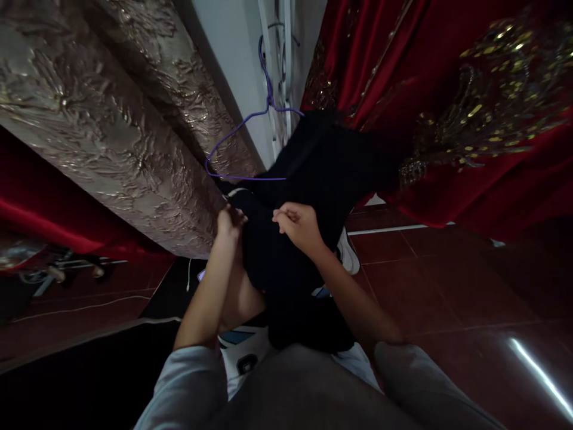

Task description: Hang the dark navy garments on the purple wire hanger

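Note:
A dark navy or black garment (331,173) spreads from a purple wire hanger (242,122) down over my lap. Its folds are hard to make out in the dim light. One end of the hanger's bar goes out of sight at the cloth. My left hand (230,222) is closed on the garment's left edge, close below a pale curved strip. On the middle of the dark cloth, my right hand (298,224) is closed in a pinch, fingers curled. The cloth between its fingertips is barely visible.
White metal bars (280,77) hold the hanger's hook against a pale wall. Embossed beige fabric (134,131) hangs at left, red satin with gold sequins (492,107) at right. A white shoe (349,254) rests on the red tile floor (425,280). A thin cable (85,304) runs along the left.

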Tool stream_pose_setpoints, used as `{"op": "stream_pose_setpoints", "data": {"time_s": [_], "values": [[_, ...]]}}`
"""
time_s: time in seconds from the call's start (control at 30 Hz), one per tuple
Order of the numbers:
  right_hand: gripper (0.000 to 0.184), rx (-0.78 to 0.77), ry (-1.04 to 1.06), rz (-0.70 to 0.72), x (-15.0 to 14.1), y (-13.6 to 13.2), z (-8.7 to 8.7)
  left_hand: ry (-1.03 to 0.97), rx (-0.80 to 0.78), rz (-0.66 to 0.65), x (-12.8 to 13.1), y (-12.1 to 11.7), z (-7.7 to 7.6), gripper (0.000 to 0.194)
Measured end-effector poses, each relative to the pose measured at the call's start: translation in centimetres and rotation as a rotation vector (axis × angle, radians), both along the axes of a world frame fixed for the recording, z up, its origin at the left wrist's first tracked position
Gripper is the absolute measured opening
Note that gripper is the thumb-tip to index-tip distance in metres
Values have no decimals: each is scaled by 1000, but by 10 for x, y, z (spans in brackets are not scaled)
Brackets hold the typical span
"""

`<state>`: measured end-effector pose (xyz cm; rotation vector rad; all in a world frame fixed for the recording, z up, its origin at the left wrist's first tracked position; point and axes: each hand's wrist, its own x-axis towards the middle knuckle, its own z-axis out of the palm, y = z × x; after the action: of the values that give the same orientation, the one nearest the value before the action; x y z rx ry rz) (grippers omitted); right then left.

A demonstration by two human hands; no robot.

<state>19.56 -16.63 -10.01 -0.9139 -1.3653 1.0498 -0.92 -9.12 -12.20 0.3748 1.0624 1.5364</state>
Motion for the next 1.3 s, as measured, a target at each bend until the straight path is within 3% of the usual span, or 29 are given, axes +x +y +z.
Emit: {"op": "stream_pose_setpoints", "data": {"time_s": [0.07, 0.1, 0.17, 0.23, 0.3, 0.4, 0.47, 0.53, 0.6, 0.7, 0.77, 0.83, 0.93, 1.07, 1.13, 1.2, 1.3], "values": [[29, -92, 96, -50, 12, -13, -17, 6, -76, -41, 12, -14, -25, 30], [29, -141, 140, -107, 19, -21, -28, 15, -85, -39, 17, -20, -30, 27], [29, -193, 174, -267, 31, -36, -49, 36, -20, -37, 26, -30, -24, 19], [23, -149, 101, -387, 37, -46, -58, 126, 178, -109, 36, -41, -4, 13], [33, -44, -38, -395, 37, -47, -53, 325, 434, -257, 50, -54, 22, 17], [64, 67, -149, -206, 24, -39, -30, 717, 697, -378, 74, -78, 57, 19], [54, 89, -105, -93, 15, -33, -14, 928, 829, -332, 84, -90, 70, 18], [35, 86, -41, -21, 10, -29, -1, 1028, 909, -283, 85, -93, 72, 22], [26, 51, -22, 67, 14, -27, 11, 1025, 905, -356, 75, -88, 63, 37], [19, 61, -161, 207, 30, -17, 32, 1072, 835, -654, 47, -73, 38, 66], [14, 182, -271, 183, 40, 0, 46, 1274, 771, -849, 28, -62, 20, 67], [15, 323, -269, 66, 41, 27, 54, 1508, 698, -951, 13, -52, 6, 59], [27, 329, -143, -60, 25, 76, 46, 1679, 615, -927, -2, -42, -2, 52], [26, 40, -97, -98, 10, 118, 17, 1540, 518, -964, -17, -36, -3, 48], [23, 58, -130, -168, 23, 120, 13, 1455, 505, -1017, -31, -33, -3, 40], [22, 173, -182, -235, 49, 110, 19, 1442, 477, -999, -49, -28, 2, 35], [21, 281, -273, -287, 89, 90, 39, 1507, 476, -740, -74, -18, 22, 35]]}}
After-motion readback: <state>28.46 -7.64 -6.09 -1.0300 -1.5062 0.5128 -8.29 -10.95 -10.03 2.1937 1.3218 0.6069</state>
